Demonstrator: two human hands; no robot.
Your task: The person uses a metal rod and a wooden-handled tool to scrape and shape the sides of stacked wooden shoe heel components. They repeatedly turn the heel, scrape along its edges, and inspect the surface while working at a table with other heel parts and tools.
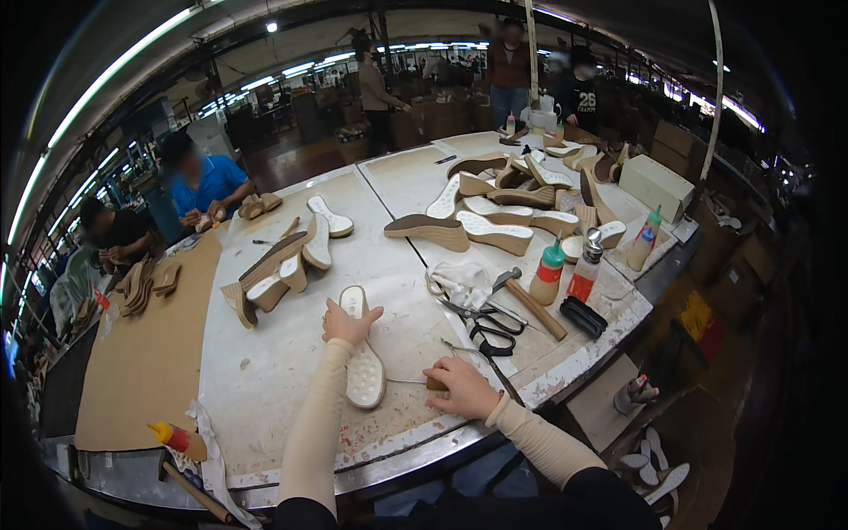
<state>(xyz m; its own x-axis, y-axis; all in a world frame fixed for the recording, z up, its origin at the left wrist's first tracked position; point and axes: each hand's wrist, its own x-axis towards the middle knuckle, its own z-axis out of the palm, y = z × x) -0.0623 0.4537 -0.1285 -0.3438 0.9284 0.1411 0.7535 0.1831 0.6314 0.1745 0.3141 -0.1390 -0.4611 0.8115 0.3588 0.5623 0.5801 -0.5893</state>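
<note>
A wedge shoe sole [365, 378] lies white dimpled face up on the table in front of me. My left hand [350, 321] grips it near its narrower far part, thumb stretched to the right and fingers at its left edge. Close to the front edge, my right hand [465, 389] is closed on the short wooden handle [435, 383] of an awl-like tool. Its thin metal shaft points left toward the sole; whether the tip touches it I cannot tell. Beyond my left hand lies a cluster of tan wedge soles [283, 263].
Right of my hands lie black-handled scissors [492, 339], a hammer [536, 307], a white cloth [461, 284], a green-capped bottle [548, 276] and a black case [584, 316]. Soles [496, 231] pile up beyond. A yellow-capped bottle [181, 439] is front left; a co-worker in blue [209, 184] sits far left.
</note>
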